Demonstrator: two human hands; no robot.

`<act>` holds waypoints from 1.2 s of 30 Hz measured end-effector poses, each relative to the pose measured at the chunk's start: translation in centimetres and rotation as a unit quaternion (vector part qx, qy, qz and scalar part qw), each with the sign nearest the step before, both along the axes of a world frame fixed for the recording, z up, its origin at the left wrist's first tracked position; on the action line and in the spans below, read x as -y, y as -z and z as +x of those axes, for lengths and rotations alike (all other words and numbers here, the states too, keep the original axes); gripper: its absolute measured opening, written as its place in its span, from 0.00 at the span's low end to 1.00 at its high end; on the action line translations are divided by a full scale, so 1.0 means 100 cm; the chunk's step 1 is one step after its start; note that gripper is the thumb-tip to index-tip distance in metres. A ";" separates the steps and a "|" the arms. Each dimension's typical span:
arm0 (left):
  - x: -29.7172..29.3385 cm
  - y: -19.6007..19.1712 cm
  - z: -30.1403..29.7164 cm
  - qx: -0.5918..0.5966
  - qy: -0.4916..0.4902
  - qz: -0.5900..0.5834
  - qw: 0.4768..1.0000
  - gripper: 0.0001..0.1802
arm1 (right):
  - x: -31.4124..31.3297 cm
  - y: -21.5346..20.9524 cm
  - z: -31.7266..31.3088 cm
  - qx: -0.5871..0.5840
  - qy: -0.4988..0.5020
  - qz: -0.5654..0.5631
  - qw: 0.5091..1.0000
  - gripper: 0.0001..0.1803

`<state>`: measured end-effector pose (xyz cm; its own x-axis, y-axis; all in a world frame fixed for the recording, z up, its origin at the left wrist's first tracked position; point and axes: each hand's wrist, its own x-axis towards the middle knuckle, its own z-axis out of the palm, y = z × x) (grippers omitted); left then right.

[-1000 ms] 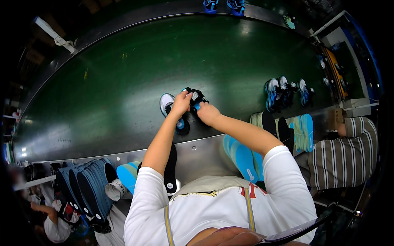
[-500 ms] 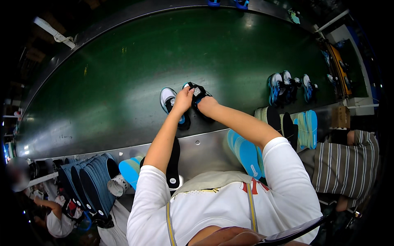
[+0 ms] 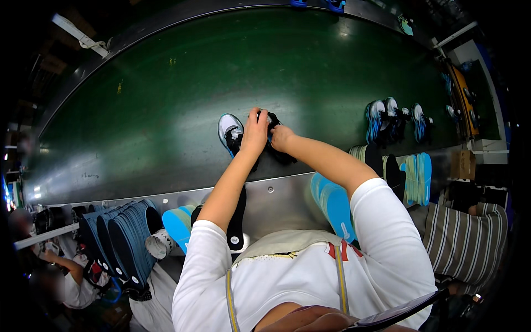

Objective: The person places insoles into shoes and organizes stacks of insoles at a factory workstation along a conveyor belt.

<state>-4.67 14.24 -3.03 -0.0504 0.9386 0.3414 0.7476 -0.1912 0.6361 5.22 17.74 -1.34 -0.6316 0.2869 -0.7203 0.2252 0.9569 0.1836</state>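
Observation:
On the green conveyor belt two sneakers stand side by side in front of me. My left hand lies over the front of the right-side sneaker, its fingers bent around the toe end. My right hand is closed at the opening of that same sneaker, which is mostly black; whatever its fingertips pinch is hidden. Just left of my left hand rests the other sneaker, with a white toe, blue edges and black collar. My left forearm partly covers its heel.
A metal ledge borders the belt. Along it stand blue insoles, a black insole and stacked dark insoles. More sneakers sit on the belt at the right. A person in striped clothing is at the right.
My left hand has shifted forward over the sneaker's toe, covering the pale patch seen before. My right hand stays at the opening, more closed. The whole view has shifted slightly.

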 end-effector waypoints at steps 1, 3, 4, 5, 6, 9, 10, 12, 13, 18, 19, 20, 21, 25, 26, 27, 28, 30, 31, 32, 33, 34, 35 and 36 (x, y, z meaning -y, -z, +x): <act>0.000 0.005 -0.003 -0.027 0.019 0.007 0.999 0.19 | -0.001 -0.001 0.001 0.005 -0.024 0.001 1.000 0.14; 0.000 0.006 -0.005 -0.043 0.047 0.001 0.998 0.19 | -0.004 -0.002 0.005 0.015 -0.071 0.003 0.997 0.14; -0.001 0.004 -0.005 -0.032 0.055 -0.013 0.998 0.19 | -0.004 0.004 0.005 0.004 -0.051 0.009 0.999 0.14; -0.002 0.001 -0.004 -0.020 0.062 -0.027 0.997 0.19 | -0.003 0.014 0.004 -0.006 -0.030 0.015 0.999 0.14; -0.003 -0.003 -0.004 -0.033 0.051 -0.059 0.996 0.19 | -0.002 0.018 0.001 -0.017 -0.012 0.021 1.000 0.14; -0.006 -0.010 -0.004 -0.066 0.025 -0.125 0.990 0.20 | -0.005 0.023 0.004 -0.019 -0.049 0.047 0.997 0.14; -0.008 -0.012 -0.005 -0.076 0.020 -0.129 0.989 0.20 | -0.004 0.022 0.006 -0.044 -0.024 0.033 0.998 0.14; -0.010 -0.012 -0.006 -0.095 0.022 -0.123 0.988 0.20 | -0.004 0.017 0.010 -0.092 0.016 0.004 0.996 0.14; -0.008 -0.010 -0.009 -0.107 0.022 -0.117 0.987 0.19 | -0.003 0.003 0.009 -0.070 0.045 -0.040 0.996 0.14; -0.007 -0.010 -0.014 -0.165 0.037 -0.118 0.979 0.12 | 0.024 -0.042 0.008 -0.026 0.197 -0.158 0.967 0.29; -0.008 -0.003 -0.010 -0.251 0.032 -0.088 0.964 0.12 | 0.027 -0.027 0.015 -0.059 0.179 -0.125 0.974 0.31; -0.009 0.006 -0.008 -0.334 0.028 -0.059 0.940 0.13 | 0.033 -0.026 0.014 -0.084 0.163 -0.108 0.977 0.33; -0.009 0.008 -0.004 -0.418 0.034 -0.074 0.905 0.16 | 0.037 -0.033 0.008 -0.064 0.185 -0.106 0.975 0.31; -0.014 0.014 0.016 -0.517 -0.007 -0.192 0.834 0.17 | 0.067 -0.035 0.034 -0.306 0.325 -0.109 0.888 0.26; -0.018 0.016 0.026 -0.516 -0.032 -0.221 0.827 0.17 | 0.071 -0.040 0.046 -0.350 0.317 -0.122 0.873 0.25; -0.019 -0.004 0.029 -0.522 0.007 -0.234 0.820 0.18 | 0.074 -0.050 0.068 -0.391 0.322 -0.122 0.854 0.25; -0.020 -0.005 0.029 -0.499 -0.002 -0.232 0.835 0.20 | 0.078 -0.062 0.088 -0.430 0.323 -0.122 0.834 0.25; -0.029 0.034 0.011 -0.504 0.004 -0.232 0.832 0.23 | 0.073 -0.081 0.130 -0.493 0.315 -0.052 0.809 0.23; -0.028 0.033 0.003 -0.477 0.015 -0.218 0.851 0.22 | 0.060 -0.089 0.158 -0.495 0.356 -0.018 0.792 0.22; -0.026 0.021 0.001 -0.490 0.012 -0.196 0.849 0.21 | 0.049 -0.101 0.187 -0.497 0.398 0.020 0.771 0.20; -0.019 -0.023 0.003 -0.410 0.026 -0.253 0.876 0.19 | 0.041 -0.110 0.220 -0.531 0.440 0.005 0.724 0.20; -0.021 -0.010 -0.007 -0.320 -0.028 -0.239 0.917 0.17 | 0.032 -0.123 0.238 -0.571 0.461 -0.015 0.680 0.20; -0.020 -0.028 -0.014 -0.271 0.013 -0.276 0.922 0.18 | 0.022 -0.130 0.256 -0.533 0.525 -0.061 0.661 0.21; -0.014 -0.047 -0.018 -0.207 0.021 -0.296 0.932 0.18 | 0.014 -0.136 0.266 -0.492 0.582 -0.114 0.637 0.22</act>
